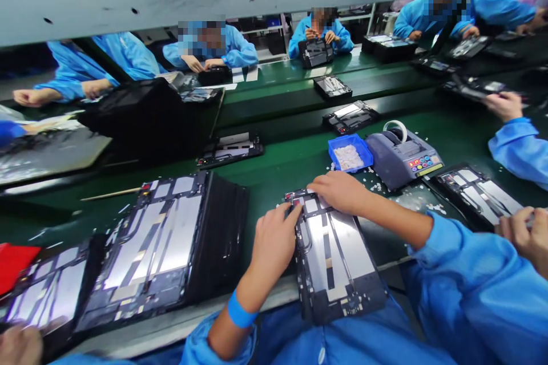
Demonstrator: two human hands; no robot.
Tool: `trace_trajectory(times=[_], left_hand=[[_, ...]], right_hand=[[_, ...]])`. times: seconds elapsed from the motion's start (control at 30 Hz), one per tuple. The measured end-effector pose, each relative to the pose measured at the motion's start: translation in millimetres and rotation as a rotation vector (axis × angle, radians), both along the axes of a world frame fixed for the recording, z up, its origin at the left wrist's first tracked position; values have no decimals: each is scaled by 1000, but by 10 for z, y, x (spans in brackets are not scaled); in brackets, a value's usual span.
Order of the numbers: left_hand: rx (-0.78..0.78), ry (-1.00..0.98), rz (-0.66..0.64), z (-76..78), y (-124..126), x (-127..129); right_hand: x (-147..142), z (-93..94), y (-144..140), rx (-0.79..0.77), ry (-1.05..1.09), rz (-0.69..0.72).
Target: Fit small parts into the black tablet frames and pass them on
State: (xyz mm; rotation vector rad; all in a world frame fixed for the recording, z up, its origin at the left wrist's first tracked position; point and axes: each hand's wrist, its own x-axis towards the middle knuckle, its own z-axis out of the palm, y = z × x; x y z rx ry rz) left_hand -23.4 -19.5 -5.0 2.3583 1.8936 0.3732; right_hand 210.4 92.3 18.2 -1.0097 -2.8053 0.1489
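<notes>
An opened tablet is tilted over the bench's front edge, its lower end near my lap. Metal plates, dark flex cables and a black frame show on its inner side. My left hand grips its upper left side, the index finger bent onto the corner by a small red part. Across the top edge lies my right hand, fingers curled down on the frame. Its fingertips are partly hidden, so anything small under them cannot be made out. To the left stands a tall stack of similar opened tablets.
A tape dispenser stands behind my right hand, beside a blue tray of small white pieces. White scraps litter the bench there. More opened tablets lie on the green line. Co-workers in blue sit opposite; neighbours' hands reach in at both sides.
</notes>
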Motion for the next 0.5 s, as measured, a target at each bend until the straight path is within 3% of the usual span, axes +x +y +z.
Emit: trace_trajectory(times=[0.1, 0.13, 0.23, 0.33, 0.43, 0.5], left_hand=[[-25, -338, 101, -196, -245, -124], [-47, -424, 133, -262, -336, -128], [-122, -567, 160, -396, -552, -22], [-139, -682, 156, -472, -645, 107], [-106, -930, 176, -597, -660, 91], [-40, -1104, 295, -700, -663, 10]], right_hand=[[339, -3, -276, -135, 148, -419], [437, -17, -412, -207, 160, -502], [576, -57, -842, -433, 192, -484], [532, -29, -1107, -583, 435, -453], [433, 114, -1069, -933, 754, -515], [285, 277, -901, -1133, 909, -524]])
